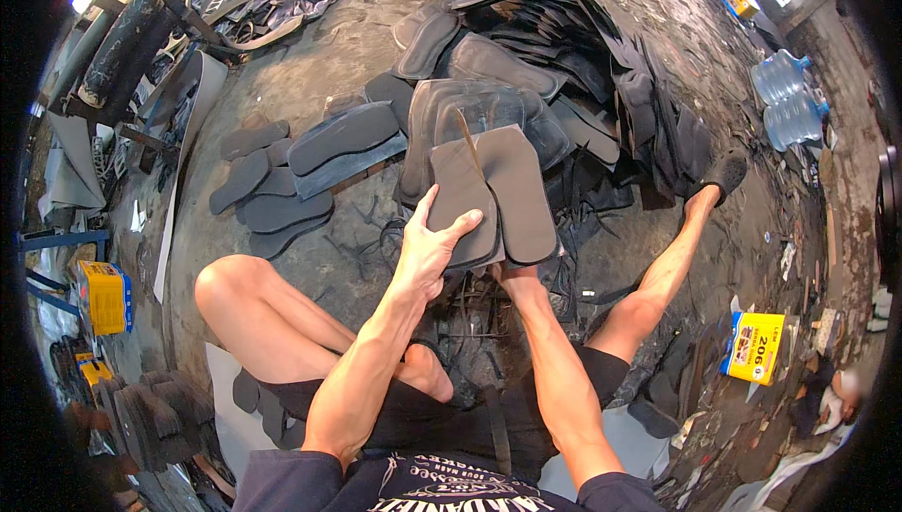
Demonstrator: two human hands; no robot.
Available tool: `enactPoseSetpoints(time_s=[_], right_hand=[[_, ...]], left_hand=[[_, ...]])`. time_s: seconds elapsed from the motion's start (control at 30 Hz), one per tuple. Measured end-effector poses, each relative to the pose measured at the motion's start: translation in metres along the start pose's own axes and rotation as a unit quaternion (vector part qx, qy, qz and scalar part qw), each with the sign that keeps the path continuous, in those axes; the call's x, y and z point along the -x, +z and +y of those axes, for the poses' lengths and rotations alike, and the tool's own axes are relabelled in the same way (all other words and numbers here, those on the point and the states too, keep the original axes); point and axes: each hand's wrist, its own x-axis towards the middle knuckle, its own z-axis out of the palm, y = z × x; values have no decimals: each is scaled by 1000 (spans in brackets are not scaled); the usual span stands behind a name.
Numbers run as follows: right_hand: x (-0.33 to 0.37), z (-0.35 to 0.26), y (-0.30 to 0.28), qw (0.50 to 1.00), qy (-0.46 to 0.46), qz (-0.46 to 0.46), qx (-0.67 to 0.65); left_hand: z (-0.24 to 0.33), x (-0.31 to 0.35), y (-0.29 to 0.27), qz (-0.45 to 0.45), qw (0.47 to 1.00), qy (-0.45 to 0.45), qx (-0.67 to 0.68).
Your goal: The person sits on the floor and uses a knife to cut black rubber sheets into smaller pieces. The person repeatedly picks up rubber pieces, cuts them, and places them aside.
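Two dark grey shoe soles (515, 194) lie side by side on a sheet in front of me, with a gap between them and a thin brown strip (470, 144) standing up near its top. My left hand (434, 241) grips the left sole (458, 200) at its lower left edge, thumb on top. Against the lower edge of the right sole is my right hand (519, 279); its fingers are hidden beneath. Just behind lies a stack of dark sheets with sole outlines pressed in them (423, 103).
Loose soles (282, 202) lie to the left, and a large heap of dark cut sheets (648, 108) rises at the far right. Yellow containers (752, 348) stand on both sides. Water bottles (785, 99) are at the right. Black scraps litter the floor between my legs.
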Motion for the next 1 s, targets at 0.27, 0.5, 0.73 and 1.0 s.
enactPoseSetpoints(time_s=[0.27,0.5,0.73,1.0], right_hand=[[-72,-25,-11,955,162,-87,-231],[57,-160,-53,897,210,-75,-381],[158,-196,-97,901,254,-148,-320],[218,-179,-87,990,140,-2,11]], left_hand=[[33,85,8,-79,997,-5,-6],[-3,137,-59,-49,969,109,-215],[24,138,-44,-10,1000,-11,13],[29,176,-51,-125,981,-124,82]])
